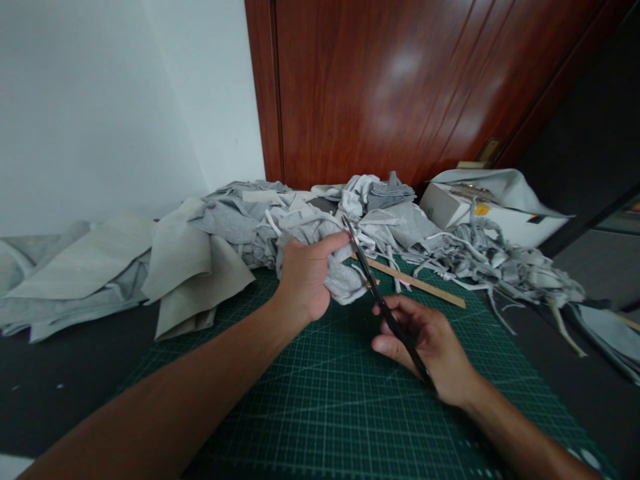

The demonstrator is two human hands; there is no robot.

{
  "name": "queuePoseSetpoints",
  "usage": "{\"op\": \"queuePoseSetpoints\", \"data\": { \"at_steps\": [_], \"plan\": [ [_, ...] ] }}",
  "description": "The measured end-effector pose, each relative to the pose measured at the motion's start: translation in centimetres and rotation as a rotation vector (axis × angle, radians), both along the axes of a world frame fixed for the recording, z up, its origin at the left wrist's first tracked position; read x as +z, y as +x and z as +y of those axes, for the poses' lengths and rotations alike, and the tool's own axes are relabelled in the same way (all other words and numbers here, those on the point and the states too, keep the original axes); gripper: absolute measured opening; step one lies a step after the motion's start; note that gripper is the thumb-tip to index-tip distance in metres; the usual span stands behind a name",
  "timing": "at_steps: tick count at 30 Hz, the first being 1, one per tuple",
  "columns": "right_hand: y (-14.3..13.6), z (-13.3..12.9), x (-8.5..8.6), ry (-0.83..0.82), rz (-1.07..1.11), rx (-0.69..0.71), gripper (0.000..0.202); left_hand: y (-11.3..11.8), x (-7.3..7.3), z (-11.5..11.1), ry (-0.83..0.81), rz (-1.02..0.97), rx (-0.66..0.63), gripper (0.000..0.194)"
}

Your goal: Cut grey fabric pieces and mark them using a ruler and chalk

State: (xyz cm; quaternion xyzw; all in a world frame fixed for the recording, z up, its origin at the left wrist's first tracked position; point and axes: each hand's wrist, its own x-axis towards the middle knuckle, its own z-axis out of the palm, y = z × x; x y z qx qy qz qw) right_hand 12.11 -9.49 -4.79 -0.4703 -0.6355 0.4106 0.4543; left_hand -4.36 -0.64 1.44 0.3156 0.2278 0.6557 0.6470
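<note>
My left hand (307, 277) is closed on a bunched piece of light grey fabric (345, 283), its thumb and fingertips near the blades of black scissors. The scissors (383, 300) are in my right hand (425, 340), whose fingers are wrapped round the handles. Their blades point up and away, with the tips beside my left fingertips and the fabric. Whether the blades are touching the cloth cannot be made out. Below both hands lies a green cutting mat (320, 400) with a printed grid.
A wooden ruler (425, 283) lies on the mat behind my right hand. Grey fabric scraps (230, 213) are heaped along the back, with paper-like sheets (185, 253) at left. Tangled strips (480, 250) and a white box (450, 203) are at right, before a brown door (375, 87).
</note>
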Motion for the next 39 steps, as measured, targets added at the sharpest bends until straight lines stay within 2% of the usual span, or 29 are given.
{"op": "queuePoseSetpoints", "data": {
  "at_steps": [7, 11, 18, 25, 32, 39],
  "plan": [
    [0.2, 0.0, -0.1, -0.035, 0.011, 0.020, 0.042, -0.5, 0.3, 0.2, -0.028, -0.006, -0.053, 0.034],
    [0.2, 0.0, -0.2, -0.061, 0.024, 0.020, 0.044, -0.5, 0.3, 0.2, 0.041, 0.034, 0.028, 0.032],
    [0.2, -0.1, -0.2, -0.060, 0.018, 0.027, 0.044, -0.7, -0.7, 1.0, 0.130, 0.194, 0.188, 0.025],
    [0.2, -0.1, -0.1, -0.089, 0.038, 0.041, 0.044, -1.0, -1.1, 1.5, 0.212, 0.278, 0.250, 0.021],
    [0.3, -0.2, -0.2, -0.098, 0.043, 0.046, 0.044, -1.2, -0.8, 1.6, 0.183, 0.254, 0.251, 0.013],
    [0.3, -0.3, -0.1, -0.075, 0.023, 0.039, 0.044, -1.1, -0.8, 1.4, 0.220, 0.227, 0.231, 0.018]
  ]
}}
